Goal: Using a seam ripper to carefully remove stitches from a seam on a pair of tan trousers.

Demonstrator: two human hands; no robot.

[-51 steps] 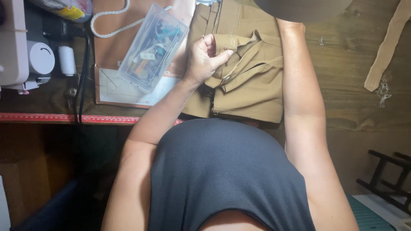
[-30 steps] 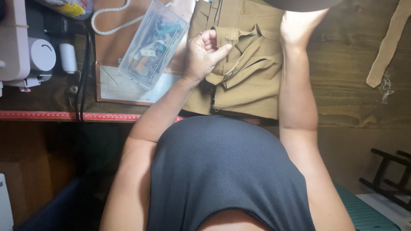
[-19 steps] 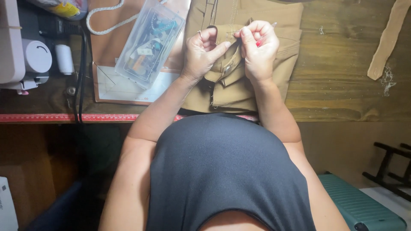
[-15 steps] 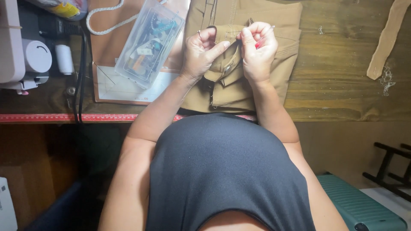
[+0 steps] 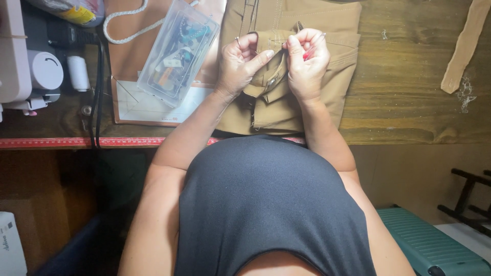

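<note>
Hands had met on the trousers: your right hand came down, pinching fabric beside your left hand, also clenched on it.

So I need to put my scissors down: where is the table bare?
Bare wood lies between the tan trousers and the cloth strip. Left of the trousers is crowded: plastic box, paper bag, sewing machine.

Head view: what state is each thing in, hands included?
Left hand: closed, pinching the tan garment.
Right hand: closed on the same fold.
Tan garment: folded, lying on the wooden table.
Clear plastic box: lid shut, filled with small items.
Fabric strip: lying loose, untouched.
</note>
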